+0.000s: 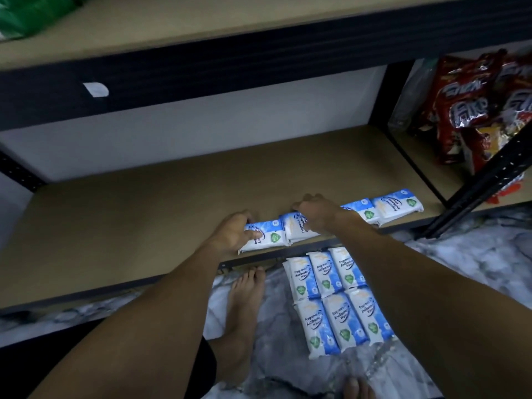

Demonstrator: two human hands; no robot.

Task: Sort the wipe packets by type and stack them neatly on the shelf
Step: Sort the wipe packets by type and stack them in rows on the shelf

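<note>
Several blue-and-white antibacterial wipe packets lie in a row along the front edge of the brown shelf board. My left hand grips the leftmost packet of the row, thumb curled over its top. My right hand grips the second packet beside it. Two more packets lie to the right on the shelf. Below the shelf edge, several identical packets lie on the marble floor in two rows of three.
My bare foot rests on the marble floor left of the floor packets. Red snack bags fill the neighbouring bay on the right behind a black upright. An upper shelf beam runs overhead, with a green bag on it.
</note>
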